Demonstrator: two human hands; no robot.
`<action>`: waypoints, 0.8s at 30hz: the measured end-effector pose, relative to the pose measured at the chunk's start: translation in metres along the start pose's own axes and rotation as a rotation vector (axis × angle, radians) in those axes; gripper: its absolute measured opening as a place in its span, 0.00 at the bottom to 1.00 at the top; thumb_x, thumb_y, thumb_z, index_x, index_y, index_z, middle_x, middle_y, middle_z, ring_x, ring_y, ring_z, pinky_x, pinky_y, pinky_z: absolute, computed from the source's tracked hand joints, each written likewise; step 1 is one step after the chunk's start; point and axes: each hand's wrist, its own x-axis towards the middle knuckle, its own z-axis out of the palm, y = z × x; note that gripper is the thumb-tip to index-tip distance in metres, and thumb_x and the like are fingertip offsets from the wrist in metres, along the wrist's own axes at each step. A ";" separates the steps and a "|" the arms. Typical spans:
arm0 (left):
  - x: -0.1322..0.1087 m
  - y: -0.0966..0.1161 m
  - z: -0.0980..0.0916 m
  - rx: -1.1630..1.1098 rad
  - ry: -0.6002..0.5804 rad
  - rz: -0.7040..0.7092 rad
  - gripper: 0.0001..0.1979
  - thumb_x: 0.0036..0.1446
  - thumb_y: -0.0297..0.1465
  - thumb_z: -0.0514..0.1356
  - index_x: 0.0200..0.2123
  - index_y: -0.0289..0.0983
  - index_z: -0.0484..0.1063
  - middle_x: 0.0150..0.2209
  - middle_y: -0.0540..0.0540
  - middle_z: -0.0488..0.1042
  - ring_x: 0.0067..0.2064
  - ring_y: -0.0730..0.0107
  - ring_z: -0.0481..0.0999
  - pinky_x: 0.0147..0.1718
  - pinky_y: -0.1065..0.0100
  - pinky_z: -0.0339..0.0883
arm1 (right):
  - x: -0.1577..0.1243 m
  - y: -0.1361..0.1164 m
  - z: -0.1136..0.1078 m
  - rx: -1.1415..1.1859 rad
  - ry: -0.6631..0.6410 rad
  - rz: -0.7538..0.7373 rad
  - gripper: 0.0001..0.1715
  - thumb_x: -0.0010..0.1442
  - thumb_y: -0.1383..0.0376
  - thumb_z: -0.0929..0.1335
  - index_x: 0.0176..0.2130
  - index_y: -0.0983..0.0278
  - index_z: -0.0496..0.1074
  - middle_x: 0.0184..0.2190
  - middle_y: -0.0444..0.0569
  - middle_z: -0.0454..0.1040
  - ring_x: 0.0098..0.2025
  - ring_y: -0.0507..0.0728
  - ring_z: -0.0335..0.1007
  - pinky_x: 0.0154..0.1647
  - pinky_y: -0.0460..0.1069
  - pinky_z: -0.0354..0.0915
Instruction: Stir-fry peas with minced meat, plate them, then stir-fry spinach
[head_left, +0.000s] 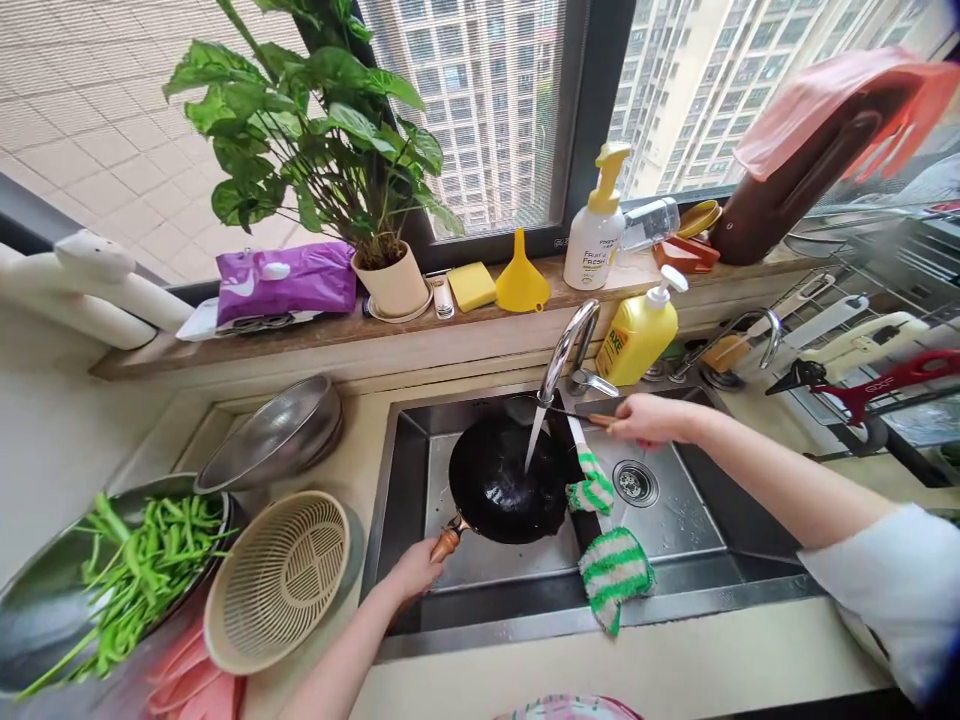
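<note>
Here, the left hand [416, 568] is closed around the wooden handle of a black wok [499, 495], which sits in the steel sink [675, 520] under water running from the faucet [570, 345]. The right hand [649, 418] pinches a thin dark utensil [577, 412] above the wok's far rim. A green-striped cloth [615, 570] lies just beside.

Our left forearm [345, 650] rises from the near edge, slanting far and right, and our left hand [416, 570] is curled closed in a grip. Our right forearm [780, 480] stretches in from the right, bare, and our right hand [651, 420] is closed, knuckles up.
</note>
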 end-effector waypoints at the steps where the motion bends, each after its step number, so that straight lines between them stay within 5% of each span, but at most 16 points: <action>1: 0.000 0.006 0.000 0.038 0.037 0.016 0.06 0.45 0.25 0.63 0.30 0.36 0.71 0.30 0.45 0.75 0.41 0.53 0.77 0.40 0.62 0.64 | -0.011 0.008 0.018 0.060 -0.048 0.029 0.11 0.54 0.63 0.69 0.23 0.66 0.71 0.13 0.42 0.62 0.17 0.51 0.58 0.18 0.45 0.52; 4: 0.004 0.039 -0.001 0.078 0.137 0.116 0.06 0.50 0.25 0.61 0.35 0.36 0.73 0.40 0.40 0.76 0.49 0.50 0.74 0.47 0.58 0.62 | -0.035 0.035 0.082 0.282 -0.185 0.116 0.17 0.62 0.61 0.61 0.27 0.67 0.70 0.14 0.41 0.59 0.16 0.48 0.55 0.16 0.43 0.50; 8: 0.020 0.116 0.003 -0.003 0.175 0.322 0.09 0.57 0.25 0.58 0.41 0.37 0.74 0.46 0.40 0.76 0.50 0.59 0.72 0.52 0.61 0.60 | -0.043 0.060 0.153 0.527 -0.230 0.144 0.20 0.65 0.60 0.57 0.26 0.66 0.66 0.18 0.40 0.56 0.16 0.45 0.51 0.18 0.39 0.51; 14: 0.057 0.223 0.011 -0.194 0.197 0.433 0.10 0.62 0.35 0.58 0.39 0.34 0.73 0.37 0.47 0.76 0.38 0.68 0.76 0.40 0.61 0.71 | -0.024 0.054 0.203 0.531 -0.037 0.117 0.16 0.63 0.63 0.60 0.26 0.65 0.65 0.22 0.45 0.62 0.22 0.50 0.62 0.23 0.44 0.59; 18: 0.064 0.243 0.006 -0.250 0.205 0.432 0.13 0.63 0.39 0.57 0.35 0.33 0.71 0.28 0.52 0.73 0.25 0.76 0.71 0.27 0.69 0.68 | -0.033 0.058 0.218 0.369 0.240 0.073 0.07 0.55 0.75 0.62 0.32 0.65 0.65 0.37 0.55 0.69 0.43 0.61 0.68 0.41 0.50 0.62; 24: 0.052 0.243 -0.012 -0.256 0.187 0.521 0.11 0.52 0.37 0.64 0.29 0.33 0.77 0.24 0.51 0.74 0.26 0.73 0.70 0.29 0.70 0.63 | -0.076 0.102 0.218 0.098 0.320 -0.217 0.25 0.53 0.76 0.60 0.51 0.61 0.62 0.45 0.54 0.71 0.46 0.61 0.70 0.45 0.55 0.63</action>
